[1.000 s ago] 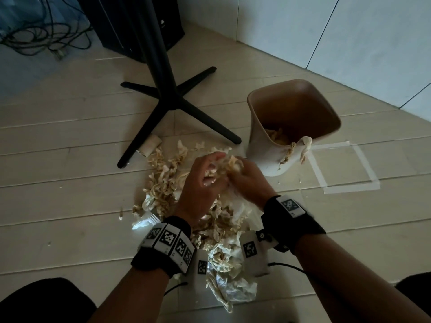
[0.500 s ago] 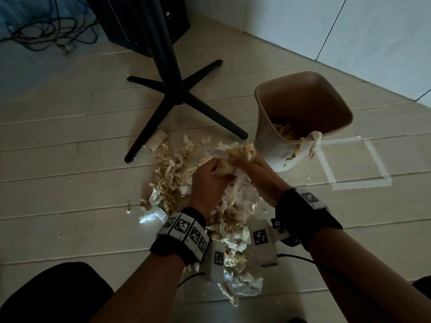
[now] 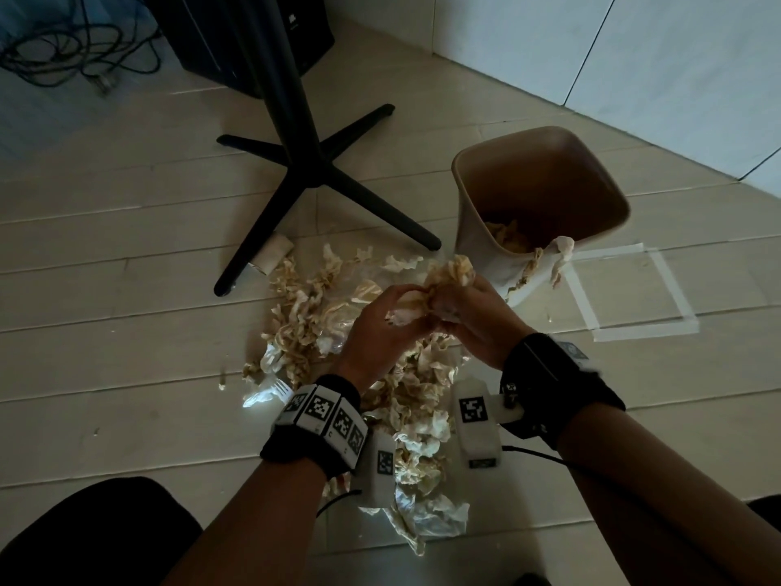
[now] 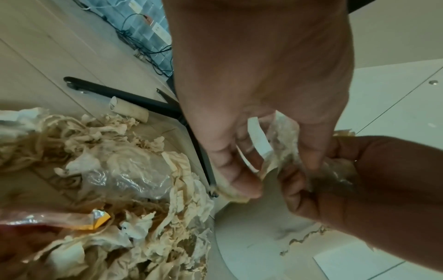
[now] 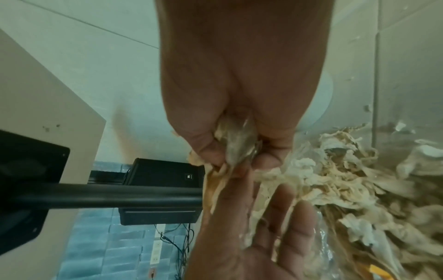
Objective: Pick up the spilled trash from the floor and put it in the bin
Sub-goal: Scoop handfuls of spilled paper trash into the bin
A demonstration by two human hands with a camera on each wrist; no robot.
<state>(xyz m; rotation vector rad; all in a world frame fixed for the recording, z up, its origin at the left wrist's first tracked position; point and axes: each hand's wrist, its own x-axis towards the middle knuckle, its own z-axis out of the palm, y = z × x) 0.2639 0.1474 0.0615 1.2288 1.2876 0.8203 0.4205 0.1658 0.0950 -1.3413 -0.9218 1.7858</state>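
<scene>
Both hands, the left hand [image 3: 382, 321] and right hand [image 3: 473, 319], clutch one wad of crumpled paper [image 3: 448, 274] above the floor pile [image 3: 304, 327], just beside the bin [image 3: 469, 243].

1 bin [image 3: 477, 230], 1 cardboard tube [image 3: 272, 258], 2 hands

You hold a wad [image 3: 448, 277] of crumpled, matt paper mixed with thin glossy clear film. The pile [image 3: 321, 327] on the floor is the same creased, rough-edged tissue paper, cream to tan, with a crinkled clear plastic bag [image 4: 127, 178] and a shiny foil-like orange wrapper [image 4: 98, 220]. The floor [image 3: 105, 332] looks like pale, smooth matt planks. The bin [image 3: 545, 196] is smooth matt plastic. The stand base [image 3: 312, 179] is matt black, probably metal. A cardboard tube [image 3: 274, 258] looks dull.
</scene>
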